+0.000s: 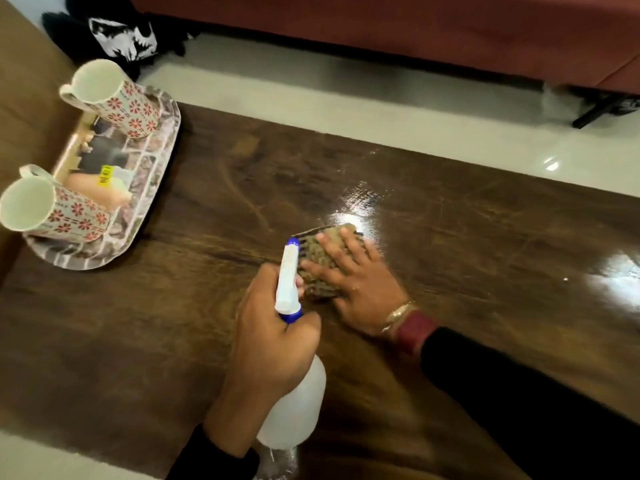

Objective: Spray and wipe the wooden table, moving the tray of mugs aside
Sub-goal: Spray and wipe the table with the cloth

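Note:
The dark wooden table (450,220) fills most of the view, with wet shiny patches at its right side. My left hand (270,344) grips a white spray bottle (294,407) with a white and blue nozzle pointing away from me. My right hand (356,282) lies flat with spread fingers on a brownish cleaning cloth (320,252) pressed to the table's middle. At the table's left end sits a patterned tray (152,188) carrying two flower-patterned mugs, one at the back (114,98) and one at the front (52,211).
A reddish sofa (415,32) runs along the far side across a strip of pale floor (311,95). A black and white cloth (117,32) lies on the floor at the top left. A tan surface (24,116) borders the tray on the left.

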Tool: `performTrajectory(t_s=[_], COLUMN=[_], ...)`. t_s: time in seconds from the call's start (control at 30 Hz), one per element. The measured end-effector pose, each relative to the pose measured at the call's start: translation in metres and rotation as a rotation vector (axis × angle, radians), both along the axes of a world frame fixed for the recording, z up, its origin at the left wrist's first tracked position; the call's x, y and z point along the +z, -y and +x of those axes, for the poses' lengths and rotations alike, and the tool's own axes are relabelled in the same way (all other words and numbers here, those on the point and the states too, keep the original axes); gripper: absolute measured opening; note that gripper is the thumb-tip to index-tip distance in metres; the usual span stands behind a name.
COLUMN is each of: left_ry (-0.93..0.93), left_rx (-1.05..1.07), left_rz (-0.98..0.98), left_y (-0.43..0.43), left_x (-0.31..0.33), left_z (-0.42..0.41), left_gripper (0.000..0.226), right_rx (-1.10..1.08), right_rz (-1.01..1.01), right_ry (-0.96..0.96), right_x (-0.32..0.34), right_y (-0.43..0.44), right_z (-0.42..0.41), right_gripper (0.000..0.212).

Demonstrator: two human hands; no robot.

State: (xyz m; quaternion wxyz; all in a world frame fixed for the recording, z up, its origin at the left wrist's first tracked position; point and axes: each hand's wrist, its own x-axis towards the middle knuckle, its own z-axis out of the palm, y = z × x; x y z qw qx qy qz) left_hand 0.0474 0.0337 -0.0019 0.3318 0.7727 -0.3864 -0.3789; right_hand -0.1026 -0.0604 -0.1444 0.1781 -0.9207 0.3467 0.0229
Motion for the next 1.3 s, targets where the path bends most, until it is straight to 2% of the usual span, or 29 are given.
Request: performTrajectory(t_s=[0.13,0.23,0.3,0.43,0.57,0.63,0.7,0.77,0.83,0.9,0.97,1.03,1.1,1.2,1.3], left_ry=[0.001,-0.005,-0.021,-0.018,-0.069,-0.085,-0.083,-0.082,-0.071,-0.067,-0.065,-0.044,-0.052,-0.083,-0.105], left_rx=[0.002,-0.012,-0.003,0.007,0.02,0.016,-0.02,-0.066,-0.092,-0.088,-0.081,-0.061,-0.044,-0.046,-0.051], left_rz=[0.021,0.029,0.03,0.02,0.02,0.041,0.075,0.092,0.092,0.086,0.085,0.094,0.092,0.089,0.149], left_y=[-0.015,-0.031,-0.041,-0.06,-0.078,-0.088,-0.104,-0.121,-0.138,-0.155,-0.169,-0.18,-0.184,-0.193,-0.207], left_x=[-0.004,-0.009,-0.01,-0.012,-0.006,-0.004,-0.007,-0.011,-0.012,-0.016,-0.02,-0.024,-0.021,-0.017,-0.017], left_z=[0.015,0.02,0.021,0.02,0.025,0.029,0.033,0.034,0.034,0.032,0.028,0.027,0.025,0.016,0.009], left_gripper=[0.034,0.038,0.037,0.034,0.029,0.03,0.034,0.035,0.032,0.031,0.037,0.038,0.032,0.031,0.035], right_rx=[-0.337,-0.525,-0.553,-0.254,0.005,0.074,-0.014,-0.273,-0.527,-0.627,-0.573,-0.4,-0.235,-0.152,-0.186], right_rz=[-0.022,0.022,0.011,-0.044,-0.052,-0.032,-0.034,-0.027,-0.003,0.003,-0.016,-0.053,-0.07,-0.098,-0.069], right_ry=[-0.122,-0.112,-0.098,-0.053,0.036,0.006,-0.02,-0.059,-0.082,-0.077,-0.061,-0.023,0.031,0.071,0.003], right_x=[0.009,0.01,0.008,0.002,-0.002,0.0,0.003,0.003,0.003,0.002,0.003,-0.001,-0.003,-0.004,-0.002], right_y=[0.096,0.152,0.156,0.068,-0.073,-0.104,-0.088,-0.053,-0.017,-0.005,-0.022,-0.071,-0.147,-0.262,-0.306], right_z=[-0.019,0.043,0.089,0.128,0.069,0.019,-0.018,-0.031,-0.018,0.013,0.046,0.071,0.082,0.061,0.004], right_gripper=[0.074,0.069,0.068,0.074,0.073,0.078,0.08,0.077,0.076,0.074,0.074,0.074,0.071,0.061,0.091])
